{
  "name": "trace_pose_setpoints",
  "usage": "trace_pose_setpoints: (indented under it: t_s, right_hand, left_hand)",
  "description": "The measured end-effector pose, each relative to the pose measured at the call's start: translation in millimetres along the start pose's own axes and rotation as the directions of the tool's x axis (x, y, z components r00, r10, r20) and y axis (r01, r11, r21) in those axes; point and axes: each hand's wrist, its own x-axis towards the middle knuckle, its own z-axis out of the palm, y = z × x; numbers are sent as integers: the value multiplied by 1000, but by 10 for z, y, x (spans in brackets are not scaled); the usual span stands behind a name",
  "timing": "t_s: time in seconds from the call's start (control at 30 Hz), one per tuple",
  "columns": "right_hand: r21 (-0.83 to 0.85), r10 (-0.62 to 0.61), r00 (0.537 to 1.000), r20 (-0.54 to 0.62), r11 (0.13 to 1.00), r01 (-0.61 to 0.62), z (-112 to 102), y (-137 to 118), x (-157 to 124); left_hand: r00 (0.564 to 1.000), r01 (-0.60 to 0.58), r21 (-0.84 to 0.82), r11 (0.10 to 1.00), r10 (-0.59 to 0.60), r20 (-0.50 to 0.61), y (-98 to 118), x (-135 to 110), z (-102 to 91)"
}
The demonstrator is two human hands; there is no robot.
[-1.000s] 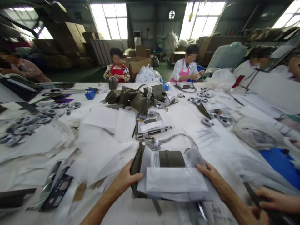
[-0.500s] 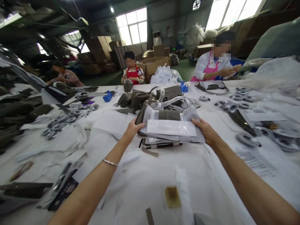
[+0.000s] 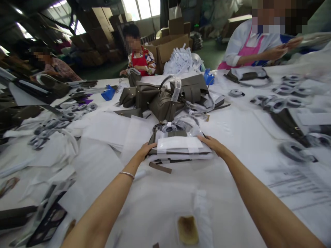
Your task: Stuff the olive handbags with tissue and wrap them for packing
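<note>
A dark olive handbag lies flat at the middle of the table, a white paper strip along its front. My left hand grips its left end, thumb on top. At the right end my right hand pinches the edge near the paper; its lower fingers are hidden. The bag's strap, in clear wrapping, loops up behind it. Under the bag other dark flat edges show, but I cannot tell what they belong to. A loose olive strip lies just in front.
Behind the bag stands a pile of olive handbags. Wrapped strap coils lie to the right, more to the left. White sheets cover the left side. Co-workers sit across the table, one in a pink apron. A brown-stained pad is near me.
The handbag has come down flatter, and its strap now shows behind it. Both hands keep their hold at its ends. The view has tilted downward.
</note>
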Motion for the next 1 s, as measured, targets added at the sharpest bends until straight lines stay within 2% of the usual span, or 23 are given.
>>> trace_pose_setpoints:
  t_s: [0.13,0.23,0.37,0.4,0.43,0.47,0.5,0.53,0.57,0.6,0.63,0.7,0.77,0.9,1.0]
  right_hand:
    - [32,0,998,68,999,-2,-2,-64,-15]
    - [50,-2,995,99,999,-3,-73,-47,-182]
    - [121,24,975,222,991,-52,-383,210,-495]
    - [127,38,977,211,990,-66,-484,308,-550]
    - [109,47,991,126,992,-61,-585,408,-584]
    - [60,36,999,-25,998,-34,-678,505,-597]
    - [-20,-10,978,-207,1000,6,-756,591,-588]
    - [-115,-81,925,-372,993,40,-815,663,-563]
    - [-199,-143,870,-471,979,53,-849,717,-524]
    - [-257,-177,846,-503,965,49,-856,751,-479]
    - [-285,-178,855,-487,958,38,-837,765,-434]
    - [-277,-123,916,-382,961,13,-736,737,-362]
    - [-257,-102,956,-274,966,29,-600,648,-342]
    - [-219,-166,979,-118,966,137,-466,417,-515]
    - [-163,-151,986,-74,977,137,-591,392,-809]
  left_hand:
    - [989,70,-39,997,-65,131,90,2,-18]
    - [981,69,-70,995,-55,187,80,-126,31]
    - [965,100,-100,990,-72,252,-189,-387,165]
    - [964,127,-121,985,-93,251,-283,-438,199]
    - [963,149,-149,978,-109,246,-371,-475,227]
    - [964,161,-178,971,-117,238,-445,-499,249]
    - [965,171,-198,965,-123,232,-499,-512,262]
    - [964,178,-209,962,-127,235,-528,-516,269]
    - [961,184,-211,960,-130,243,-534,-516,269]
    - [957,191,-206,960,-135,257,-519,-515,266]
    - [952,198,-200,960,-139,274,-492,-517,262]
    - [944,192,-184,964,-130,302,-423,-533,258]
    - [945,148,-170,974,-89,316,-370,-562,262]
    - [961,-8,-153,988,50,274,-346,-655,278]
    - [952,-77,-159,984,120,281,-349,-777,342]
